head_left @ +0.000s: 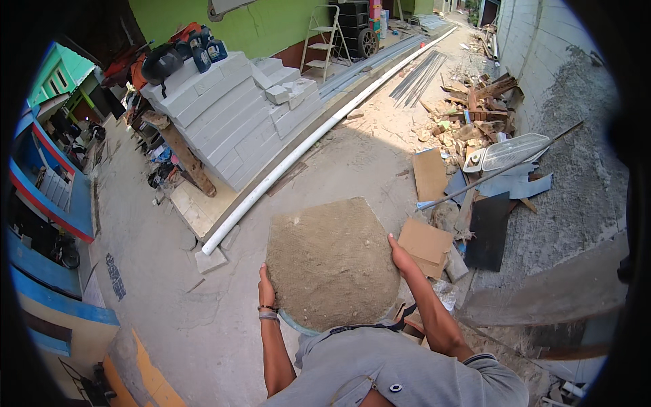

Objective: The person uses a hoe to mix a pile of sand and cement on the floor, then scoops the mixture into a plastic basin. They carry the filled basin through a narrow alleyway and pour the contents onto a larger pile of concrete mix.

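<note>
Held out before my waist is a container with a pale blue-green rim (pixel 297 327), full of grey-brown sand (pixel 332 261). The sand covers nearly all of it, so its exact kind is hard to make out. My left hand (pixel 266 290) grips its left side, thumb up along the edge, with bands on the wrist. On the opposite side, my right hand (pixel 401 258) clasps the edge a little farther forward. The fingers of both hands are mostly hidden beneath the container. Its near edge is close against my grey shirt (pixel 400 366).
A long white pipe (pixel 291 157) runs along a low ledge at left, beside stacked pale blocks (pixel 224 115). Scrap wood (pixel 485 108), cardboard (pixel 426 245) and a dark sheet (pixel 488 232) lie along the right wall. Farther off are metal rods (pixel 418 79) and a stepladder (pixel 322 42).
</note>
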`<move>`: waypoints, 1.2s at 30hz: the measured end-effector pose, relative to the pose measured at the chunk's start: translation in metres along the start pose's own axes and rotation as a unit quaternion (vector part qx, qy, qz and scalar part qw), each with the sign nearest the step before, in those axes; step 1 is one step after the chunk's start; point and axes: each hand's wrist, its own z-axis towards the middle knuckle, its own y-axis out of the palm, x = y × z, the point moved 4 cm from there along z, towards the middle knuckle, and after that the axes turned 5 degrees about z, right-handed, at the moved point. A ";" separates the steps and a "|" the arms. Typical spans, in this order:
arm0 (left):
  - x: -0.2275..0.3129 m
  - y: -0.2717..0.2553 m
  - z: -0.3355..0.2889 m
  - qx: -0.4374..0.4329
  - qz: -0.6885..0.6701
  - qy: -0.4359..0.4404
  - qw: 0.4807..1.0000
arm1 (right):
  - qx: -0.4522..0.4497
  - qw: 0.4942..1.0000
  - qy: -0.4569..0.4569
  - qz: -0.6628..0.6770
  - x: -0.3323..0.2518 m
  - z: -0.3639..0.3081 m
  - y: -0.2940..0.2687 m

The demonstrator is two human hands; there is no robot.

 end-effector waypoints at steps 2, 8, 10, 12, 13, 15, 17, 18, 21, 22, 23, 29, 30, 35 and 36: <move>0.022 0.015 0.048 -0.034 0.019 -0.025 0.999 | 0.037 0.999 0.009 0.004 -0.018 0.013 0.005; 0.097 0.084 0.191 -0.077 0.073 0.014 0.994 | 0.083 0.992 0.021 0.095 -0.071 0.099 0.003; 0.111 0.121 0.242 -0.125 0.070 0.025 0.989 | 0.134 0.989 0.002 0.070 -0.075 0.142 -0.013; 0.123 0.154 0.293 -0.165 0.079 -0.016 0.983 | 0.168 0.979 0.037 0.113 -0.077 0.193 -0.027; 0.130 0.174 0.320 -0.166 0.105 -0.015 0.980 | 0.173 0.979 0.022 0.107 -0.084 0.219 -0.035; 0.153 0.217 0.372 -0.168 0.141 -0.004 0.976 | 0.202 0.970 0.026 0.132 -0.107 0.269 -0.052; 0.182 0.264 0.415 -0.132 0.190 0.069 0.970 | 0.189 0.973 0.010 0.135 -0.140 0.308 -0.069; 0.199 0.285 0.434 -0.112 0.210 0.103 0.966 | 0.179 0.972 0.012 0.150 -0.157 0.327 -0.073; 0.231 0.341 0.483 -0.154 0.205 0.034 0.966 | 0.174 0.968 0.029 0.181 -0.204 0.374 -0.091; 0.242 0.361 0.502 -0.184 0.199 0.013 0.962 | 0.206 0.966 0.009 0.158 -0.222 0.390 -0.099; 0.250 0.387 0.521 -0.188 0.199 0.026 0.962 | 0.242 0.961 -0.009 0.136 -0.241 0.408 -0.108; 0.294 0.524 0.699 -0.245 0.184 0.018 0.952 | 0.190 0.952 -0.023 0.241 -0.351 0.554 -0.155; 0.302 0.540 0.725 -0.246 0.198 0.043 0.948 | 0.189 0.940 0.009 0.283 -0.359 0.575 -0.156; 0.354 0.688 0.838 -0.361 0.122 0.026 0.924 | 0.320 0.928 -0.087 0.171 -0.445 0.676 -0.205; 0.360 0.710 0.858 -0.379 0.136 -0.023 0.915 | 0.301 0.927 -0.060 0.215 -0.454 0.697 -0.217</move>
